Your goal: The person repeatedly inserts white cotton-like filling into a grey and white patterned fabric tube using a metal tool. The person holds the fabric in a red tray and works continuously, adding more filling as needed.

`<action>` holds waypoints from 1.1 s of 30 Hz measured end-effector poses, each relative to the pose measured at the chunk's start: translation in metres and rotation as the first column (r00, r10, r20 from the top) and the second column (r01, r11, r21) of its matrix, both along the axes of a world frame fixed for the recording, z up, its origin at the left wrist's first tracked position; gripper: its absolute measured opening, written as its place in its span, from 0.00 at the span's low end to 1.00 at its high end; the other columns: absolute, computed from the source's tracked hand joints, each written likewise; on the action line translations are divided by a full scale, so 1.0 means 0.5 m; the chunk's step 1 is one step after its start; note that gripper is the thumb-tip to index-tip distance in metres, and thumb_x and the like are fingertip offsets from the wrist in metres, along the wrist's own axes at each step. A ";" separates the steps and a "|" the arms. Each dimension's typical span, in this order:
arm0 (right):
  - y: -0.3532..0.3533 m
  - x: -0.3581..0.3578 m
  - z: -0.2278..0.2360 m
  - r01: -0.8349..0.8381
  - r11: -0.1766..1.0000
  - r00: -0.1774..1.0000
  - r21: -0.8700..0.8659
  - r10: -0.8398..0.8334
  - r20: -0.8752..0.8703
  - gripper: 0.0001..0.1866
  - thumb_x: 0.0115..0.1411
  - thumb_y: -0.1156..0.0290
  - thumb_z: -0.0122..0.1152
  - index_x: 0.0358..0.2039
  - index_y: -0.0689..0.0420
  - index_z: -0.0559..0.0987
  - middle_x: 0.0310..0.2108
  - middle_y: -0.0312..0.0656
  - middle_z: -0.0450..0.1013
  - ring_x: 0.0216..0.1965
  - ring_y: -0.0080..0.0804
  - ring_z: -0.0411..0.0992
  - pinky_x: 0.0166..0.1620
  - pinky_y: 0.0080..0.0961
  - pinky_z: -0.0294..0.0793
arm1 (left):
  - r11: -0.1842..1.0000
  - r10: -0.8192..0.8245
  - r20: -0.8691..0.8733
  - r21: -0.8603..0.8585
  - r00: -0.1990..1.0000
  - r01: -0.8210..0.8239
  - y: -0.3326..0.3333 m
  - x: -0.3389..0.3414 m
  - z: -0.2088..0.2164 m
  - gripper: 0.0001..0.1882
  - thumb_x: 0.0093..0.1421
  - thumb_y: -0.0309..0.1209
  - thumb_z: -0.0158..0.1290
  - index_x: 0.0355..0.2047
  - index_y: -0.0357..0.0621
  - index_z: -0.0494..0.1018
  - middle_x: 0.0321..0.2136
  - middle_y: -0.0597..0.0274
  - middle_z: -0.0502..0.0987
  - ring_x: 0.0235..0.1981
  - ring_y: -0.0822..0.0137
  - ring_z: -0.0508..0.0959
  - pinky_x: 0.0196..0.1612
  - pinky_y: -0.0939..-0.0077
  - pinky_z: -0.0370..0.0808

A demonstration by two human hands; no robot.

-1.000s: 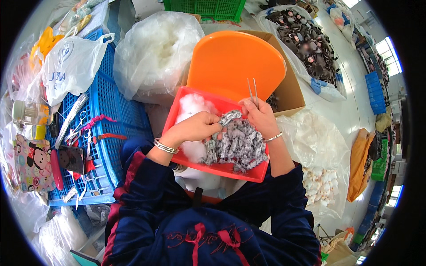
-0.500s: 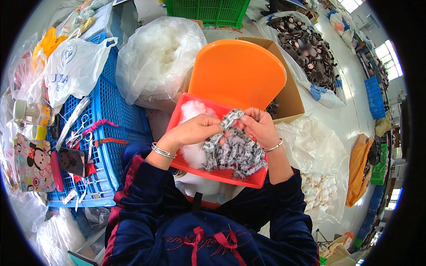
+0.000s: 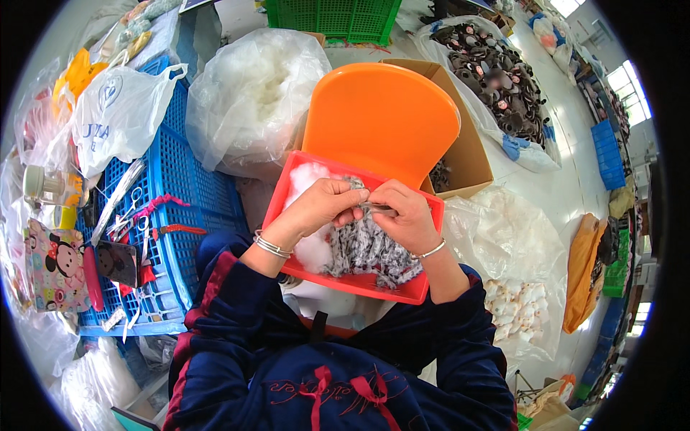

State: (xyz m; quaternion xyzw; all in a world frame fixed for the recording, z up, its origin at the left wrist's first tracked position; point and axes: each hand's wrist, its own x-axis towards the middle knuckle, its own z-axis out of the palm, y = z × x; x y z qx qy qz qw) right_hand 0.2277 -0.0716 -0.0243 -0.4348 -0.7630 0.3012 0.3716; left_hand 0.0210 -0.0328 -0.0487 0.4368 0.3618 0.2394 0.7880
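A red plastic tray [image 3: 363, 281] rests on my lap, holding white stuffing [image 3: 315, 248] on its left and a heap of small grey-and-white patterned fabric pieces [image 3: 370, 251]. Over the tray my left hand [image 3: 327, 205] pinches one grey patterned piece [image 3: 354, 185] between its fingertips. My right hand [image 3: 406, 215] meets it from the right, gripping metal tweezers [image 3: 379, 209] that point left into that piece. Both wrists wear thin silver bangles.
An orange plastic chair back [image 3: 381, 118] stands behind the tray, before a cardboard box [image 3: 471, 154]. A big clear bag of white stuffing [image 3: 251, 100] sits far left of it. A blue crate [image 3: 169, 179] with scissors and a phone is at my left; bagged toys lie at right.
My right hand came down from holding the tweezers upright above the tray and closed in on my left hand; both now work together on one fabric piece.
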 end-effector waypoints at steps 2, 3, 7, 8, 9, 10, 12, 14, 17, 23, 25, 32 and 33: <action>0.001 0.001 0.007 0.052 0.993 0.999 -0.105 -0.053 -0.010 0.11 0.56 0.76 0.62 0.40 0.61 0.75 0.28 0.40 0.73 0.28 0.26 0.72 0.31 0.23 0.71 | 0.997 0.067 0.013 0.043 0.998 -0.068 0.000 -0.001 -0.002 0.13 0.66 0.36 0.53 0.35 0.38 0.79 0.22 0.67 0.77 0.20 0.79 0.72 0.24 0.87 0.67; 0.002 0.003 0.010 0.105 0.972 0.993 -0.210 -0.115 -0.037 0.10 0.58 0.74 0.61 0.40 0.61 0.74 0.27 0.39 0.72 0.27 0.25 0.71 0.31 0.22 0.70 | 0.993 0.102 0.020 0.064 0.995 -0.103 0.001 -0.001 -0.003 0.12 0.65 0.35 0.54 0.37 0.38 0.79 0.22 0.67 0.77 0.20 0.80 0.73 0.25 0.87 0.67; 0.014 0.029 -0.009 0.080 0.935 0.974 -0.344 -0.147 -0.172 0.10 0.64 0.68 0.58 0.38 0.62 0.72 0.22 0.36 0.69 0.25 0.21 0.67 0.29 0.21 0.67 | 0.956 0.282 0.026 0.080 0.959 -0.283 0.003 -0.001 0.022 0.11 0.65 0.32 0.54 0.40 0.37 0.79 0.26 0.64 0.81 0.26 0.77 0.78 0.30 0.86 0.72; 0.014 0.031 -0.009 0.076 0.941 0.983 -0.330 -0.127 -0.135 0.10 0.63 0.69 0.58 0.38 0.62 0.72 0.22 0.36 0.69 0.24 0.20 0.66 0.28 0.21 0.66 | 0.946 0.311 0.061 0.075 0.949 -0.315 0.005 -0.003 0.022 0.11 0.65 0.32 0.54 0.40 0.37 0.79 0.27 0.63 0.81 0.27 0.76 0.79 0.31 0.85 0.73; 0.011 0.032 -0.009 0.072 0.946 0.989 -0.316 -0.108 -0.098 0.09 0.63 0.70 0.58 0.37 0.62 0.71 0.22 0.36 0.69 0.23 0.20 0.66 0.27 0.21 0.66 | 0.936 0.339 0.095 0.069 0.936 -0.346 0.006 -0.006 0.023 0.10 0.65 0.31 0.53 0.40 0.37 0.79 0.28 0.61 0.82 0.29 0.76 0.80 0.32 0.85 0.74; 0.008 0.031 -0.010 0.066 0.950 0.994 -0.304 -0.089 -0.062 0.09 0.63 0.70 0.59 0.37 0.62 0.71 0.22 0.35 0.69 0.22 0.19 0.65 0.27 0.21 0.66 | 0.929 0.353 0.094 0.083 0.931 -0.360 0.006 -0.008 0.024 0.12 0.65 0.32 0.54 0.41 0.36 0.78 0.29 0.60 0.82 0.29 0.75 0.80 0.33 0.84 0.75; 0.008 0.028 -0.014 0.080 0.945 0.989 -0.318 -0.115 -0.092 0.09 0.62 0.71 0.60 0.36 0.62 0.72 0.21 0.35 0.68 0.21 0.19 0.64 0.26 0.20 0.64 | 0.915 0.380 0.093 0.111 0.920 -0.389 0.007 -0.012 0.028 0.14 0.65 0.33 0.54 0.44 0.34 0.78 0.29 0.58 0.82 0.30 0.74 0.81 0.34 0.83 0.77; 0.008 0.030 -0.015 0.097 0.943 0.987 -0.317 -0.131 -0.088 0.08 0.61 0.72 0.62 0.35 0.63 0.72 0.21 0.35 0.68 0.20 0.18 0.63 0.25 0.20 0.63 | 0.914 0.381 0.088 0.116 0.920 -0.389 0.007 -0.014 0.034 0.14 0.65 0.33 0.54 0.44 0.34 0.78 0.29 0.58 0.82 0.31 0.73 0.81 0.35 0.82 0.77; 0.012 0.034 -0.012 0.113 0.951 0.990 -0.288 -0.131 -0.043 0.09 0.59 0.73 0.64 0.32 0.63 0.73 0.20 0.35 0.67 0.20 0.18 0.63 0.24 0.20 0.62 | 0.915 0.379 0.065 0.125 0.923 -0.385 0.007 -0.016 0.039 0.12 0.65 0.32 0.54 0.42 0.34 0.78 0.29 0.58 0.82 0.30 0.74 0.81 0.34 0.83 0.76; 0.009 0.027 0.018 0.125 0.969 0.992 -0.213 -0.116 0.055 0.08 0.58 0.74 0.65 0.30 0.62 0.74 0.19 0.37 0.68 0.19 0.21 0.63 0.24 0.21 0.63 | 0.926 0.335 0.027 0.173 0.942 -0.334 0.010 -0.020 0.026 0.13 0.64 0.33 0.54 0.40 0.34 0.78 0.29 0.57 0.83 0.29 0.74 0.81 0.33 0.83 0.74; 0.009 0.029 0.023 0.121 0.966 0.992 -0.228 -0.106 0.076 0.07 0.58 0.75 0.64 0.30 0.62 0.74 0.19 0.37 0.68 0.20 0.22 0.63 0.25 0.21 0.63 | 0.928 0.330 0.022 0.178 0.944 -0.328 0.011 -0.020 0.025 0.13 0.65 0.33 0.54 0.41 0.34 0.78 0.29 0.57 0.83 0.29 0.74 0.81 0.33 0.83 0.74; 0.008 0.033 0.037 0.107 0.973 0.989 -0.203 -0.085 0.117 0.07 0.58 0.74 0.64 0.30 0.61 0.74 0.20 0.40 0.69 0.20 0.27 0.66 0.26 0.24 0.65 | 0.933 0.317 0.016 0.171 0.948 -0.315 0.010 -0.021 0.025 0.12 0.65 0.33 0.54 0.41 0.35 0.78 0.29 0.57 0.83 0.30 0.74 0.81 0.33 0.84 0.74; 0.008 0.033 0.040 0.107 0.974 0.989 -0.198 -0.084 0.121 0.07 0.58 0.74 0.64 0.30 0.61 0.74 0.20 0.40 0.70 0.20 0.27 0.66 0.26 0.24 0.65 | 0.934 0.315 0.020 0.168 0.949 -0.314 0.010 -0.021 0.024 0.12 0.65 0.33 0.54 0.40 0.35 0.78 0.29 0.57 0.83 0.30 0.75 0.81 0.33 0.84 0.74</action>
